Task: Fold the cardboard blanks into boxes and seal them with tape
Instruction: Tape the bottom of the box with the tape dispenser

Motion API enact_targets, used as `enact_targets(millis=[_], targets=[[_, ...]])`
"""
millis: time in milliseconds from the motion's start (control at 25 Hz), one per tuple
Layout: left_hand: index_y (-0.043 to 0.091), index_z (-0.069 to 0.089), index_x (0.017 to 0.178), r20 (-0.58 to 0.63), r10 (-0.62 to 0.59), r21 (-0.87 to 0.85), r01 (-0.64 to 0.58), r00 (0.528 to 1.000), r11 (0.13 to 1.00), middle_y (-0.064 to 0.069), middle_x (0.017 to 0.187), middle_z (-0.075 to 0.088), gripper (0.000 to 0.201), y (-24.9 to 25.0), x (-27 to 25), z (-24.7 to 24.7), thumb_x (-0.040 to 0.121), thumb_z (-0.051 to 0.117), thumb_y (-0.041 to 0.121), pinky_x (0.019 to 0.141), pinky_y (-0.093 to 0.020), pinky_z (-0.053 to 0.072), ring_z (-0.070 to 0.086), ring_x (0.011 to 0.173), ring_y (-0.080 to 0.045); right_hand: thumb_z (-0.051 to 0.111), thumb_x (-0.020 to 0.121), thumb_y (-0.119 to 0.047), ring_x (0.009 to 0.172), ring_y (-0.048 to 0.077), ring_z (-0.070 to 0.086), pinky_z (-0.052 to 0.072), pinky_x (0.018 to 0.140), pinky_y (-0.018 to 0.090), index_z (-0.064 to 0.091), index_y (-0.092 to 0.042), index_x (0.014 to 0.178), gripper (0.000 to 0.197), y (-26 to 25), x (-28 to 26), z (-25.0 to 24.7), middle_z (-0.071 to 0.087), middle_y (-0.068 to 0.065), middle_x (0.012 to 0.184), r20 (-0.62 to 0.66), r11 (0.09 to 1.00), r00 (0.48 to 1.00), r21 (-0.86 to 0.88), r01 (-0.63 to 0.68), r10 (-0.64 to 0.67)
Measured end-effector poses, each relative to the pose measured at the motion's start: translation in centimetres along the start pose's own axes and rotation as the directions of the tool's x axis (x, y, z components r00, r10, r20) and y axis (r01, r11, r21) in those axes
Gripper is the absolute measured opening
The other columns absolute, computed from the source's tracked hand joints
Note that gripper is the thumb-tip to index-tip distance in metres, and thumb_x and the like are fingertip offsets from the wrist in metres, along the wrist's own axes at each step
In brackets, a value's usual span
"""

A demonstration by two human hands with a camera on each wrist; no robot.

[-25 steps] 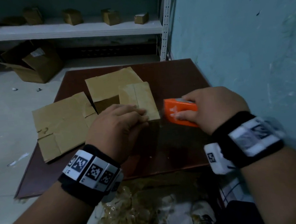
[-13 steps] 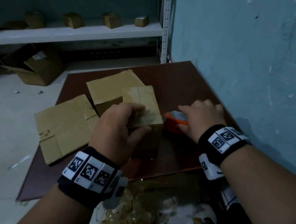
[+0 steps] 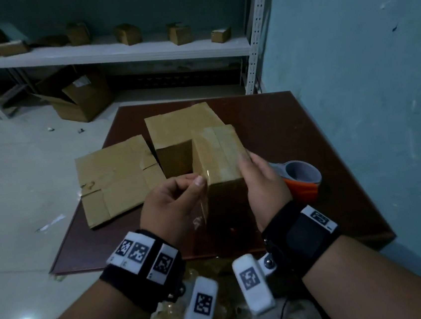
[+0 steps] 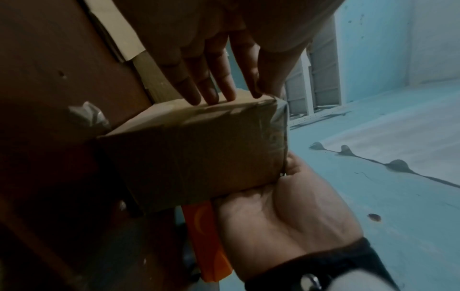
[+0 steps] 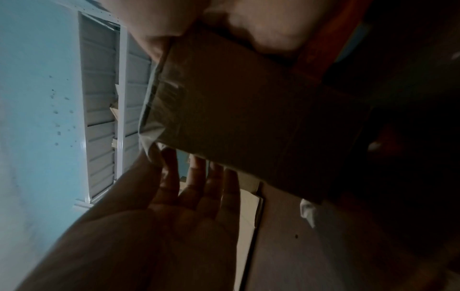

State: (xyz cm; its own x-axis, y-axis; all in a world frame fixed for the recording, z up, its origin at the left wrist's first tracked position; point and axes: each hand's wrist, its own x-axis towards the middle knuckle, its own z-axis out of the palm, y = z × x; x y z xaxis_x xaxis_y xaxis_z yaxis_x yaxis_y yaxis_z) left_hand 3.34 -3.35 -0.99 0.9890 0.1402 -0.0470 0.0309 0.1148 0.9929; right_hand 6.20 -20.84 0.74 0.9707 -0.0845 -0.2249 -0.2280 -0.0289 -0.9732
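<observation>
A small folded cardboard box with clear tape along its top seam stands tilted over the brown table. My right hand grips its right side, thumb on top. My left hand lies at its left side. In the left wrist view its straight fingers touch the box. A loose end of clear tape hangs at the box's near left edge. The orange tape dispenser lies on the table right of my right hand, with nothing holding it.
A flat cardboard blank lies at the table's left, a partly folded one behind the box. A blue wall runs along the right. A white shelf holds several small boxes. An open carton sits on the floor.
My right hand has let go of the tape dispenser, which now lies on the table, and has taken the box's right side. My left hand has slid off the top to the left side.
</observation>
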Motion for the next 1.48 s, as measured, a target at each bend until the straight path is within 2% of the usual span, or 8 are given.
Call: enact_targets(millis=[120,280,480,680,840,1120,1360,1480], targets=[[0.02,0.074,0.072,-0.042,0.01,-0.015,-0.011,0.999,1.0,0.0,0.104,0.079,0.02,-1.4,0.0,0.5,0.092,0.074,0.025,0.069,-0.027,0.06,0.076,0.095,-0.02,0.056,0.1,-0.056,0.11,0.012,0.067,0.051,0.107,0.045,0.065,-0.038,0.114,0.024,1.0,0.2,1.1,0.07,-0.005,0.129,-0.075,0.992,0.997,0.125,-0.002,0.011],[0.026,0.065,0.077,-0.121,0.031,-0.035,-0.035,0.992,0.999,-0.002,0.1,0.078,0.021,-2.5,0.3,0.6,0.077,0.086,0.032,0.084,-0.047,0.061,0.075,0.095,-0.026,0.057,0.098,-0.06,0.091,0.013,0.067,0.057,0.087,0.037,0.061,-0.039,0.087,0.023,0.5,1.1,0.9,0.071,-0.004,0.109,-0.151,0.949,0.954,0.222,-0.223,0.26],[0.037,0.067,0.098,0.027,0.248,0.246,-0.247,0.968,0.937,0.006,0.105,0.071,0.009,-2.4,-0.3,1.2,0.092,0.07,0.042,0.084,-0.036,0.059,0.069,0.099,-0.013,0.069,0.086,-0.059,0.1,0.034,0.07,0.056,0.095,0.056,0.064,-0.03,0.084,0.029,0.5,2.0,0.6,0.071,0.011,0.107,-0.188,0.847,0.893,0.443,-0.294,0.409],[0.027,0.053,0.082,0.376,0.44,0.673,-0.567,0.816,0.476,0.012,0.081,0.051,0.055,-2.2,1.7,-0.2,0.095,0.033,0.077,0.059,-0.027,0.043,0.051,0.069,-0.009,0.065,0.072,-0.067,0.117,0.039,0.068,0.053,0.102,0.06,0.07,-0.015,0.116,0.069,1.5,1.2,1.3,0.073,0.017,0.123,-0.152,0.948,0.969,0.281,-0.149,0.197],[0.018,0.063,0.088,0.419,0.38,0.774,-0.543,0.824,0.325,0.004,0.077,0.062,0.079,-1.3,1.8,-0.6,0.094,0.015,0.08,0.058,-0.039,0.053,0.058,0.066,-0.019,0.061,0.093,-0.058,0.118,0.039,0.067,0.052,0.104,0.059,0.066,-0.007,0.126,0.061,1.4,1.0,1.0,0.072,0.018,0.124,-0.129,0.97,0.982,0.22,-0.106,0.137],[0.023,0.059,0.069,0.25,0.259,0.747,-0.356,0.933,0.561,0.002,0.059,0.059,0.079,0.1,1.1,0.2,0.085,0.022,0.091,0.053,-0.04,0.049,0.058,0.053,-0.014,0.083,0.077,-0.049,0.101,0.013,0.075,0.06,0.094,0.043,0.066,-0.037,0.127,0.054,0.6,-1.1,1.7,0.079,-0.01,0.106,0.049,0.989,0.998,0.142,-0.033,0.027],[0.014,0.058,0.066,0.13,0.212,0.545,-0.248,0.969,0.801,-0.006,0.06,0.06,0.058,-0.4,1.0,0.2,0.102,0.039,0.054,0.065,-0.057,0.049,0.058,0.061,-0.03,0.062,0.091,-0.052,0.1,0.02,0.073,0.058,0.095,0.049,0.064,-0.042,0.132,0.042,0.5,-1.1,2.5,0.075,-0.005,0.108,-0.011,0.979,0.993,0.171,-0.112,0.116],[0.009,0.059,0.064,0.064,0.153,0.476,-0.165,0.986,0.864,-0.012,0.059,0.06,0.066,-1.1,1.0,0.3,0.1,0.037,0.059,0.071,-0.062,0.051,0.06,0.062,-0.036,0.054,0.097,-0.062,0.1,0.018,0.065,0.052,0.102,0.046,0.072,-0.034,0.109,0.036,0.7,-0.4,1.9,0.068,-0.006,0.101,-0.115,0.95,0.956,0.195,-0.245,0.27]])
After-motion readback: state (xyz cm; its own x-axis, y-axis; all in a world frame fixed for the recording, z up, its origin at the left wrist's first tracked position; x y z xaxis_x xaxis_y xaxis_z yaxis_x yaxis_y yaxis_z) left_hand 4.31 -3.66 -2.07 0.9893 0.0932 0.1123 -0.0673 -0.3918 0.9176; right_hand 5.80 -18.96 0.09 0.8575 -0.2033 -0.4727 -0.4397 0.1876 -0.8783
